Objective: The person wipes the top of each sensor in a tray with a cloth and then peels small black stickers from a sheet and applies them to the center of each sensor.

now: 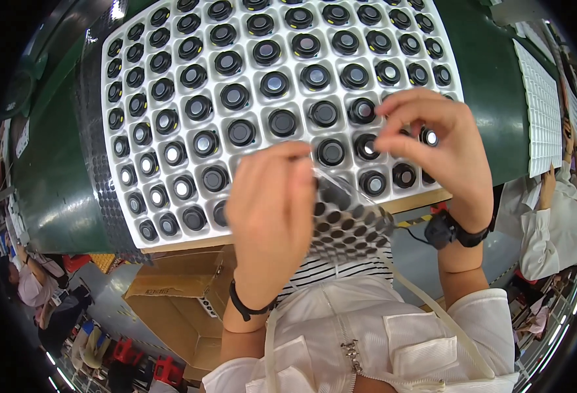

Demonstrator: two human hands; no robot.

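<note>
My left hand (269, 209), slightly blurred, is closed on the edge of a clear sheet of black round stickers (347, 229). The sheet hangs curled in front of my body, beyond the tray's near edge. Over the right part of the white plastic tray (226, 159), my right hand (439, 144) has thumb and index finger drawn together in a pinch; anything between the tips is too small to make out. Rows of small black round parts (282, 122) with shiny centres sit in the tray's pockets. Some near-row parts are hidden behind my hands.
The tray lies on a green table (491, 118). A strip of dotted black film (108, 190) runs along its left side. Below the table edge stands an open cardboard box (170, 308). Another white tray (542, 108) is at the right, near a person in white (560, 223).
</note>
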